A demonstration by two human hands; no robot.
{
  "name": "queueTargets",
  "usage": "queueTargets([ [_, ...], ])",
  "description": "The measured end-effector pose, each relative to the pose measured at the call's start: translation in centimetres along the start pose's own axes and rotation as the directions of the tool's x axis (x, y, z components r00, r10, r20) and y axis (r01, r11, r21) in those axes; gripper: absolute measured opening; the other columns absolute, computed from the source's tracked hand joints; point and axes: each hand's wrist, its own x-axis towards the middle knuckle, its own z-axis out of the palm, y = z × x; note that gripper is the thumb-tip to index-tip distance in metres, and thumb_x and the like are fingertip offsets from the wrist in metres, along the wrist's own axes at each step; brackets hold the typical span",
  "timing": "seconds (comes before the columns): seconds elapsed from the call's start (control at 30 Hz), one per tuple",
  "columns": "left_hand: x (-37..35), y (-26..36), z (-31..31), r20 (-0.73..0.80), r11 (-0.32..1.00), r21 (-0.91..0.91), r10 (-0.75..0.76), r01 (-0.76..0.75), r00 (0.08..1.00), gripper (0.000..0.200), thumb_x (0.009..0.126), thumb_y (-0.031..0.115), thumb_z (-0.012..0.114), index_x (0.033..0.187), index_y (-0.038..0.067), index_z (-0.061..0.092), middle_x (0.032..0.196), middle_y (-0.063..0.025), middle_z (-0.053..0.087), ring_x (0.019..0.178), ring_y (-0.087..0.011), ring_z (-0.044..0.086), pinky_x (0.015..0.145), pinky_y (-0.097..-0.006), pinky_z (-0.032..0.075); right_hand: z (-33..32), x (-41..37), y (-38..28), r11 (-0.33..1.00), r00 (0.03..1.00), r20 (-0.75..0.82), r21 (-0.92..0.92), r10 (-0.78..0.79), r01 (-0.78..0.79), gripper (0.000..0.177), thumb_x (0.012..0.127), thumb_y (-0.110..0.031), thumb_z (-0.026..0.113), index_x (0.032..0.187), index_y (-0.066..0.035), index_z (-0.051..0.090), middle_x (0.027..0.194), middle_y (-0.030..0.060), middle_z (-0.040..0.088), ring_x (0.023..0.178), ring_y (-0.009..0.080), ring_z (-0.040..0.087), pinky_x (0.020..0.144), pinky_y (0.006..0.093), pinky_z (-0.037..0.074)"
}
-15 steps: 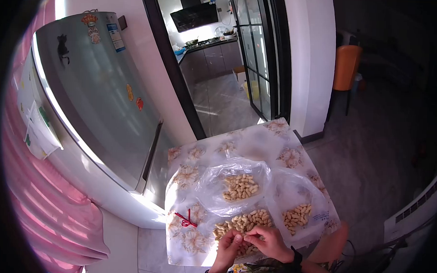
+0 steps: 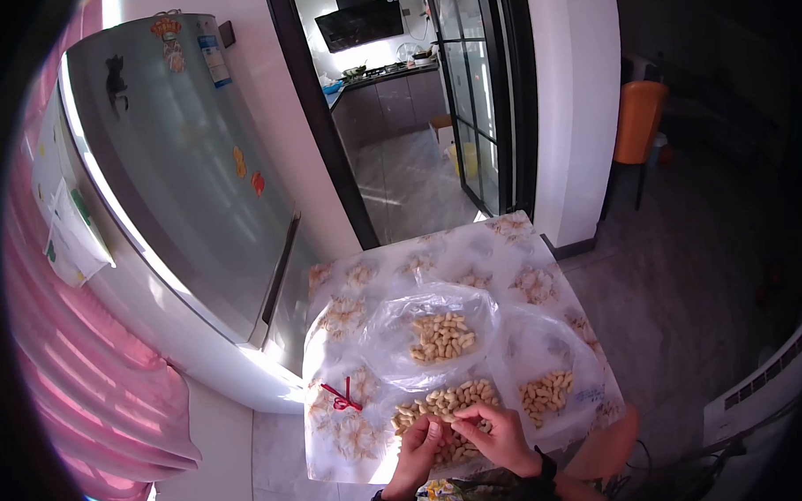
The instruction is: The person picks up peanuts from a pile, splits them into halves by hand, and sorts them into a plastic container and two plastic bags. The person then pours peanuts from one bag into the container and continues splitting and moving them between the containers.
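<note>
One left hand [image 2: 418,452] and one right hand [image 2: 505,443] are working close together over the nearest unshelled peanuts [image 2: 449,398] on the tabletop [image 2: 336,456], thumbs pressing against fingers, any held piece indistinguishable, low, light pinching probably giving steadier control.

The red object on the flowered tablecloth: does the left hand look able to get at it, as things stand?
Probably yes: the red object lies uncovered on the left hand's own side, with nothing tall between them, though that hand seems busy above the peanuts.
</note>
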Motion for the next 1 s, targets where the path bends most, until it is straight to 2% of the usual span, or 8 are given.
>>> queueTargets([
  [0.07,-0.1,0.5,0.5,0.032,0.999,0.04,-0.027,0.026,0.999,0.031,0.103,0.035,0.05,0.1,0.005,0.056,0.078,-0.001,0.055,0.057,-0.0072,0.045,0.052,-0.0213,0.037,-0.4,0.7,-0.9,1.0,0.999,-0.046,0.006,-0.022,0.022,0.014,0.084,-0.008,0.075,0.094,0.001,0.07,0.087,0.0084,0.073,0.073,0.0111,0.067,0.067,0.0252,0.052],
  [0.4,0.0,0.3,0.3,0.074,0.996,0.073,-0.055,0.05,0.996,0.023,0.102,0.028,0.056,0.104,0.005,0.059,0.078,0.0008,0.056,0.062,-0.0056,0.047,0.056,-0.0197,0.038,-0.5,8.6,-3.2,0.955,0.946,-0.152,-0.128,-0.286,0.268,0.016,0.086,-0.003,0.072,0.101,0.001,0.067,0.081,0.0068,0.07,0.074,0.0106,0.065,0.067,0.025,0.051],
  [0.47,-0.2,0.0,0.1,0.067,0.996,0.075,-0.044,0.039,0.997,0.022,0.102,0.027,0.056,0.103,0.005,0.059,0.078,0.0006,0.057,0.063,-0.006,0.048,0.057,-0.02,0.039,-0.3,9.0,-2.6,0.97,0.972,-0.108,-0.153,-0.208,0.191,0.024,0.085,-0.006,0.072,0.108,-0.001,0.064,0.086,0.0086,0.069,0.08,0.0159,0.066,0.071,0.0291,0.052],
  [0.53,-0.1,0.2,0.1,0.066,0.998,0.058,-0.036,0.032,0.997,0.022,0.102,0.026,0.055,0.102,0.005,0.06,0.08,0.0001,0.058,0.064,-0.0066,0.05,0.059,-0.0204,0.04,0.1,8.5,-0.9,0.849,0.925,0.033,-0.385,-0.38,0.362,0.034,0.085,-0.013,0.072,0.116,-0.003,0.061,0.092,0.0108,0.066,0.087,0.0237,0.064,0.077,0.0353,0.051],
  [0.57,-0.3,0.8,0.3,0.061,0.998,0.049,-0.05,0.047,0.997,0.022,0.102,0.025,0.054,0.102,0.004,0.06,0.08,-0.0002,0.059,0.066,-0.0067,0.05,0.06,-0.0207,0.041,0.1,7.9,-0.3,0.831,0.934,0.136,-0.428,-0.33,0.355,0.039,0.085,-0.02,0.073,0.118,-0.004,0.059,0.096,0.0126,0.064,0.09,0.0293,0.061,0.082,0.0403,0.049],
  [0.67,-0.1,0.0,0.0,0.049,0.999,0.021,-0.037,0.036,0.998,0.022,0.103,0.025,0.054,0.101,0.004,0.059,0.081,-0.0006,0.059,0.067,-0.0068,0.05,0.061,-0.0212,0.041,0.4,6.3,1.7,0.736,0.87,0.374,-0.479,-0.322,0.478,0.022,0.086,-0.02,0.069,0.101,-0.005,0.066,0.096,0.0091,0.064,0.095,0.029,0.06,0.086,0.0409,0.046],
  [0.77,0.0,0.0,0.0,0.056,1.0,-0.01,-0.02,0.02,0.998,0.024,0.104,0.026,0.051,0.098,0.004,0.059,0.081,-0.0011,0.058,0.065,-0.0069,0.049,0.059,-0.0215,0.041,0.3,4.8,2.2,0.729,0.848,0.464,-0.483,-0.258,0.486,0.017,0.084,-0.018,0.069,0.094,-0.005,0.068,0.096,0.0066,0.063,0.096,0.0277,0.059,0.087,0.04,0.046],
  [1.0,-0.2,0.2,-0.1,-0.015,0.998,-0.008,-0.055,0.055,0.998,0.034,0.105,0.037,0.044,0.117,0.006,0.052,0.084,-0.001,0.06,0.066,-0.0062,0.052,0.06,-0.0199,0.042,-0.5,3.3,-0.7,0.85,0.909,0.236,-0.334,-0.343,0.407,0.017,0.08,-0.012,0.075,0.095,-0.007,0.069,0.1,0.0056,0.065,0.094,0.026,0.061,0.079,0.0359,0.05],
])
